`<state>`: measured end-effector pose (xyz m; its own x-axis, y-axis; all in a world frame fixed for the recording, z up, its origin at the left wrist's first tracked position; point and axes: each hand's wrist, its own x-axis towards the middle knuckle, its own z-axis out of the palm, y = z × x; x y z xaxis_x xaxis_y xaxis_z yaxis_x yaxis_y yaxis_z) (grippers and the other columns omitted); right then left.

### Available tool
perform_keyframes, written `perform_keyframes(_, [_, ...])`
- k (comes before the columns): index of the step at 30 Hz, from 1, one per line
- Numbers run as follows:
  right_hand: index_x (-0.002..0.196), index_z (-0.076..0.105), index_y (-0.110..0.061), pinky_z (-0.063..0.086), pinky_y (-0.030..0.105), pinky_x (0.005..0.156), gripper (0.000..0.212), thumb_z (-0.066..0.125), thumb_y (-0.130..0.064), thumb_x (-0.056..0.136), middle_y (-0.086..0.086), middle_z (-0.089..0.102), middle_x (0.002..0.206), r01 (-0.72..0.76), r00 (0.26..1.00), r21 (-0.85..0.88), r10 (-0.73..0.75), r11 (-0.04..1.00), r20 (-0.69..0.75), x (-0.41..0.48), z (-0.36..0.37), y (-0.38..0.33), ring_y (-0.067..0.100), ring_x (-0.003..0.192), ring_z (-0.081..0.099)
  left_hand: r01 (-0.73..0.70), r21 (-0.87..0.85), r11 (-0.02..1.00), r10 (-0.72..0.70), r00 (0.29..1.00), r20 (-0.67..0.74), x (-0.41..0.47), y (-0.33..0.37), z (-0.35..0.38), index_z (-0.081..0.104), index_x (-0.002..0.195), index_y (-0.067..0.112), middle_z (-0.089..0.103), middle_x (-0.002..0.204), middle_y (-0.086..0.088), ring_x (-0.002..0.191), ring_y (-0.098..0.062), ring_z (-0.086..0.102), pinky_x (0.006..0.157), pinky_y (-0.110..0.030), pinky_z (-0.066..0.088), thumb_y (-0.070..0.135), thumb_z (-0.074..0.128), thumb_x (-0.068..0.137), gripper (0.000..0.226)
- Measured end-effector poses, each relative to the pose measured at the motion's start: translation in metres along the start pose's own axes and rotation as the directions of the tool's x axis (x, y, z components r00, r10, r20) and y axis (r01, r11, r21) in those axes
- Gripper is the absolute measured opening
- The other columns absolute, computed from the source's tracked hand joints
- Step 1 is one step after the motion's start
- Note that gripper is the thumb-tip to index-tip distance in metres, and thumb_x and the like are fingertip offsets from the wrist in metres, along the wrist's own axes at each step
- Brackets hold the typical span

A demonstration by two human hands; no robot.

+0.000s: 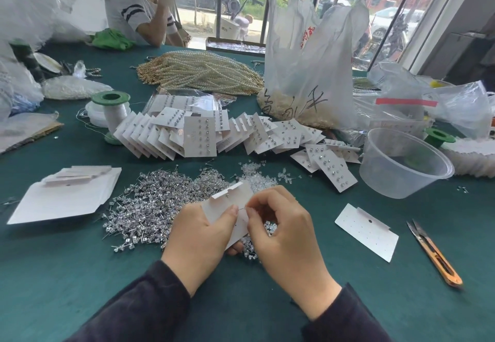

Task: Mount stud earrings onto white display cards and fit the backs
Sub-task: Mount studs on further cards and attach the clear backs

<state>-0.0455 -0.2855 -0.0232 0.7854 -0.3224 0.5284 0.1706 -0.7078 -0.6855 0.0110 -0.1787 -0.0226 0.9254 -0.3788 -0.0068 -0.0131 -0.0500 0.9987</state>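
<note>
Loose studs [150, 199] lay heaped on the bench [80, 274], left of the fingers. The left hand [198, 237] pinched a white card [233, 199] between thumb and fingers. The right hand [284, 229] pressed its curled fingertips [251, 211] together on the card, on a stud or a back, too small to tell. Clear backs [254, 178] lay just beyond. Likely risk: a slipping pinch would drop the piece into the heap or bend the card.
</note>
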Motion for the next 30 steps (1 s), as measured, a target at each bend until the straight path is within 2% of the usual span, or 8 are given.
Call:
perform_keyframes(4, [0.073, 0.059, -0.011, 0.044, 0.022, 0.062, 0.009, 0.060, -0.003, 0.077, -0.001, 0.055, 0.074, 0.005, 1.000, -0.027, -0.005, 1.000, 0.009, -0.001, 0.002, 0.000, 0.008, 0.065, 0.052, -0.011, 0.019, 1.000, 0.011, 1.000, 0.001, -0.001, 0.001, 0.000, 0.064, 0.066, -0.001, 0.059, 0.046, -0.005, 0.035, -0.016, 0.054, 0.036, -0.020, 0.042, 0.006, 0.057, 0.086, 0.022])
perform_keyframes(7, [0.073, 0.059, -0.012, 0.044, 0.019, 0.062, 0.009, 0.060, -0.004, 0.077, -0.002, 0.055, 0.074, 0.000, 1.000, -0.013, 0.000, 1.000, -0.002, -0.001, 0.002, 0.000, 0.007, 0.065, 0.052, -0.017, 0.031, 0.999, 0.017, 1.000, 0.002, -0.001, 0.001, 0.001, 0.064, 0.068, -0.003, 0.059, 0.047, -0.008, 0.035, -0.016, 0.054, 0.036, -0.020, 0.042, 0.006, 0.057, 0.086, 0.021])
perform_keyframes(14, [0.074, 0.060, -0.012, 0.045, 0.024, 0.062, 0.006, 0.059, -0.007, 0.077, -0.002, 0.056, 0.075, -0.001, 1.000, -0.004, 0.001, 1.000, -0.006, -0.002, 0.003, -0.001, 0.009, 0.066, 0.054, -0.022, 0.030, 0.999, 0.022, 1.000, -0.002, 0.001, -0.002, 0.001, 0.065, 0.070, -0.002, 0.065, 0.058, -0.017, 0.041, -0.023, 0.058, 0.044, -0.027, 0.048, 0.007, 0.058, 0.085, 0.019])
perform_keyframes(20, [0.074, 0.059, -0.011, 0.045, 0.026, 0.063, 0.007, 0.060, -0.005, 0.078, -0.002, 0.056, 0.075, -0.014, 1.000, -0.019, 0.015, 1.000, 0.013, -0.002, 0.003, 0.000, 0.010, 0.067, 0.053, -0.052, 0.089, 0.995, 0.052, 0.999, -0.004, 0.002, -0.002, 0.001, 0.064, 0.069, -0.004, 0.061, 0.052, -0.015, 0.037, -0.019, 0.055, 0.039, -0.023, 0.044, 0.006, 0.057, 0.085, 0.020])
perform_keyframes(25, [0.074, 0.061, -0.011, 0.044, 0.019, 0.061, 0.011, 0.061, -0.001, 0.078, -0.003, 0.056, 0.074, -0.053, 0.998, -0.008, 0.053, 0.999, 0.033, -0.002, 0.003, 0.000, 0.008, 0.066, 0.053, -0.077, 0.149, 0.986, 0.080, 0.997, -0.016, 0.001, -0.004, 0.001, 0.064, 0.066, -0.001, 0.063, 0.048, -0.013, 0.038, -0.019, 0.058, 0.039, -0.023, 0.047, 0.009, 0.058, 0.084, 0.022])
perform_keyframes(30, [0.072, 0.062, -0.010, 0.045, 0.025, 0.062, 0.012, 0.062, 0.000, 0.078, -0.002, 0.057, 0.072, -0.081, 0.995, -0.012, 0.081, 0.997, 0.057, -0.003, 0.004, 0.003, 0.011, 0.066, 0.054, -0.082, 0.188, 0.979, 0.085, 0.996, -0.008, 0.001, -0.009, 0.000, 0.065, 0.062, 0.004, 0.063, 0.047, -0.013, 0.039, -0.019, 0.058, 0.042, -0.022, 0.046, 0.010, 0.058, 0.084, 0.024])
